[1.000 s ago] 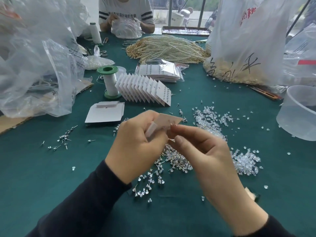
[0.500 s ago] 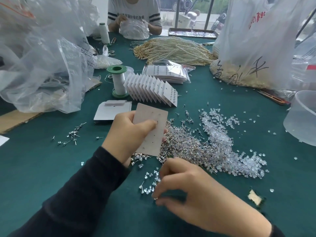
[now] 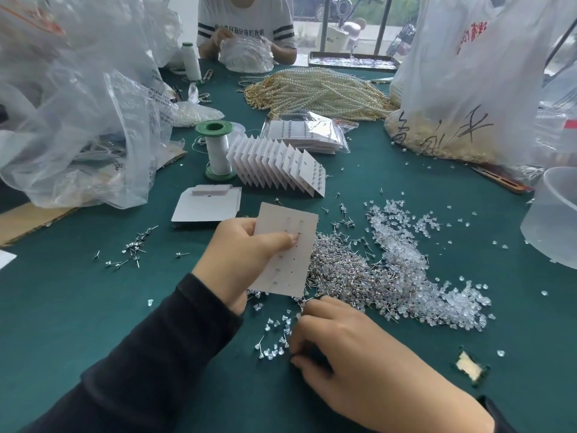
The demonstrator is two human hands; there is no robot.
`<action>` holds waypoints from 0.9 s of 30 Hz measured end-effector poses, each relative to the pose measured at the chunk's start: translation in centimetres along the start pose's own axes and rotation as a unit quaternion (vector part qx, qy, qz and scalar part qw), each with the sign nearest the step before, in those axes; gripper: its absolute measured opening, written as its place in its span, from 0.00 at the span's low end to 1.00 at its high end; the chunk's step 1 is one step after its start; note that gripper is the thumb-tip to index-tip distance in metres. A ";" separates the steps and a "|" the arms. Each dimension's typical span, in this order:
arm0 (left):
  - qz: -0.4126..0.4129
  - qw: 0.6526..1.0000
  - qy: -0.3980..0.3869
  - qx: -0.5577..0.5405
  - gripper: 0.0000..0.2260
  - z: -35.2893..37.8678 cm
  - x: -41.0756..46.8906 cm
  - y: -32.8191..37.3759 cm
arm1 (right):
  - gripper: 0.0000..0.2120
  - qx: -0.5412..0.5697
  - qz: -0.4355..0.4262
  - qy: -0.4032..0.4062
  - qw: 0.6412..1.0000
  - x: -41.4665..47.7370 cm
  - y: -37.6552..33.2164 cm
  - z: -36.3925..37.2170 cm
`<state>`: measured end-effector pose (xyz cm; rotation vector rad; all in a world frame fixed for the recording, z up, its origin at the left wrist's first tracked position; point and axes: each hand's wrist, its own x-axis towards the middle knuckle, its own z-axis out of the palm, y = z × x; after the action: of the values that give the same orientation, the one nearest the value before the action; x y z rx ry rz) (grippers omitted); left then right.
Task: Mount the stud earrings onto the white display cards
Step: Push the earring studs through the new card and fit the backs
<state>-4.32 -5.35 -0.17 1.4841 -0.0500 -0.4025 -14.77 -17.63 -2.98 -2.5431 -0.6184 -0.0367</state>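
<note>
My left hand point(image 3: 242, 260) holds a white display card point(image 3: 285, 248) upright above the green table, thumb pressed on its face; the card shows rows of small holes. My right hand point(image 3: 359, 367) rests low on the table, fingertips curled among a few loose clear backs and studs point(image 3: 274, 339); whether they pinch one I cannot tell. A big pile of silver stud earrings point(image 3: 349, 270) lies just right of the card, merging into clear plastic backs point(image 3: 402, 245). A fanned row of filled cards point(image 3: 278, 165) stands behind.
Blank cards point(image 3: 207, 207) lie left of the held card, a green-capped spool point(image 3: 217, 148) behind them. Stray studs point(image 3: 134, 248) sit at left. Plastic bags point(image 3: 78, 114) crowd the left, a big bag point(image 3: 468, 89) and clear tub point(image 3: 552, 220) the right. Pearl strands point(image 3: 321, 92) and another person point(image 3: 246, 29) are across the table.
A second ago both hands worked the card together near its top. My right hand has since dropped to the table by the loose backs; my left hand turned the card face-up and holds it alone.
</note>
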 end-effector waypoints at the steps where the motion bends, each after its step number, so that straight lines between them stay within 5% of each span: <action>1: 0.001 1.000 0.006 -0.002 0.03 0.0 0.0 0.0 | 0.02 -0.002 0.001 0.000 1.000 -0.1 0.0 0.0; 16: 0.001 1.000 0.008 0.014 0.04 0.5 -0.2 -0.2 | 0.04 0.108 0.055 0.141 0.983 -0.3 -0.1 -1.9; 23: -0.008 0.999 -0.023 0.037 0.03 1.1 -0.9 -0.5 | 0.04 0.090 0.094 0.359 0.924 0.5 0.9 -2.3; 27: -0.017 0.998 -0.052 0.041 0.03 1.7 -1.3 -0.7 | 0.03 0.082 0.076 0.416 0.902 1.1 1.2 -2.1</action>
<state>-6.13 -6.63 -0.42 1.5451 -0.1246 -0.5099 -13.05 -19.13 -1.55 -2.1113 -0.0709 -0.9189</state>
